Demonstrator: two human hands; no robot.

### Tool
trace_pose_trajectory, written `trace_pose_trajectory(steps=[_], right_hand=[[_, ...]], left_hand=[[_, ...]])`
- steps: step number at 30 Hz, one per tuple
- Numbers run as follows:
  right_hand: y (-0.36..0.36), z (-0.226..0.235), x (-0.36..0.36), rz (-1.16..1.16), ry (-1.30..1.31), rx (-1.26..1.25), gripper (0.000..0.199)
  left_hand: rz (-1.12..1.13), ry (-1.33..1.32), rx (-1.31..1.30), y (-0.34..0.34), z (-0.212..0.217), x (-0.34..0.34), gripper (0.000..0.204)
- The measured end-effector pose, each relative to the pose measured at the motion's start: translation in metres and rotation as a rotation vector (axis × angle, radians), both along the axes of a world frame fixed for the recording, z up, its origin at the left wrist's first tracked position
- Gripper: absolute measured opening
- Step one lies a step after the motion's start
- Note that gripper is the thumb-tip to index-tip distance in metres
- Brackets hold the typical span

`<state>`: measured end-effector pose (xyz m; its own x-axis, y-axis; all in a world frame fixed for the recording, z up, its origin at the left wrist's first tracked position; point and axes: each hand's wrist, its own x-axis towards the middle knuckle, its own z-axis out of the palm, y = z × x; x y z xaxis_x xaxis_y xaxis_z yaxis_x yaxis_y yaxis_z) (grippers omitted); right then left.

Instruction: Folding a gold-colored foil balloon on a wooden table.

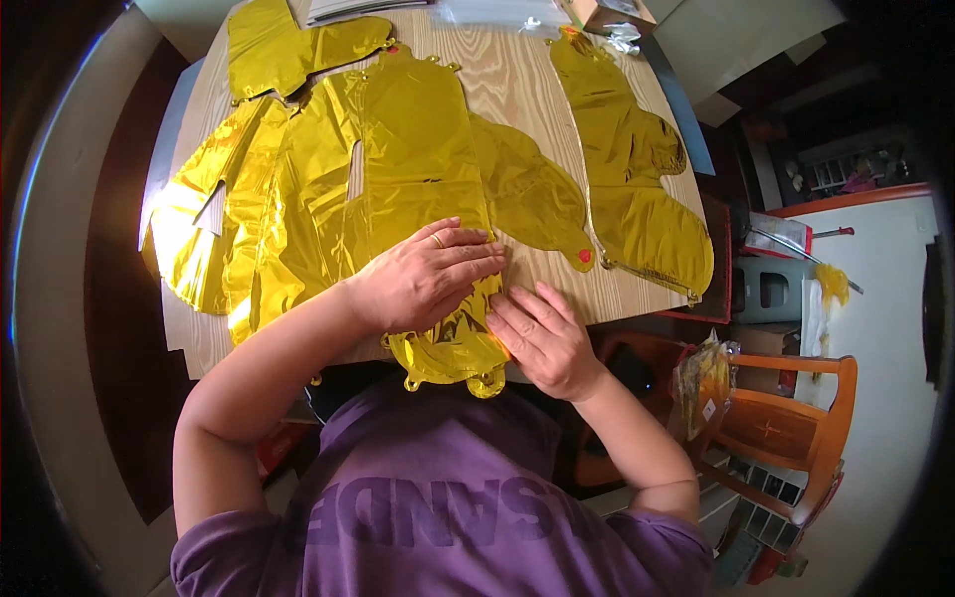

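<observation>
Flat, shiny gold foil balloons cover much of the table. The foil balloon in front of me [453,356] reaches past the table's near edge, its small tabs showing at the end. Pressed flat on this foil is my left hand [428,274], a ring on one finger, fingers stretched out. Close to its right, my right hand [545,343] rests with fingers extended along the foil's right edge. Beyond my hands a wide gold foil balloon [416,129] lies spread out; folds and overlaps hide where one piece ends and another begins.
On the wood-grain table [522,80], another gold foil balloon [637,169] lies at the right and one [274,50] at the far left. Clear plastic [487,14] and a cardboard box [607,12] sit at the back. A wooden chair [781,428] stands at the right.
</observation>
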<state>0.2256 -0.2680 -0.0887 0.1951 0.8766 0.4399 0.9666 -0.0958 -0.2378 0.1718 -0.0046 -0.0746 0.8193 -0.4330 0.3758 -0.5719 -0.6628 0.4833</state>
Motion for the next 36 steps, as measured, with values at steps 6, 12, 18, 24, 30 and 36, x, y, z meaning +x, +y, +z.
trace_pose_trajectory(steps=[6,12,18,24,30,36], right_hand=[[0.001,0.002,-0.002,-0.001,-0.017,0.008,0.031],[0.002,0.006,-0.002,0.018,0.002,0.001,0.03],[0.003,0.008,-0.002,0.006,0.002,-0.015,0.031],[0.003,0.01,-0.001,0.045,-0.019,-0.022,0.032],[0.004,0.015,-0.001,0.042,-0.035,-0.038,0.029],[0.013,0.023,-0.001,0.052,-0.08,-0.055,0.029]], left_hand=[[-0.026,-0.022,0.014,0.002,-0.001,0.001,0.038],[-0.002,-0.081,0.1,0.003,0.0,-0.001,0.04],[0.058,-0.008,0.193,0.0,0.011,0.001,0.042],[0.058,0.088,0.059,0.008,0.004,0.001,0.041],[0.118,0.016,-0.144,0.018,0.001,-0.002,0.043],[0.321,0.019,0.028,0.054,0.015,-0.007,0.048]])
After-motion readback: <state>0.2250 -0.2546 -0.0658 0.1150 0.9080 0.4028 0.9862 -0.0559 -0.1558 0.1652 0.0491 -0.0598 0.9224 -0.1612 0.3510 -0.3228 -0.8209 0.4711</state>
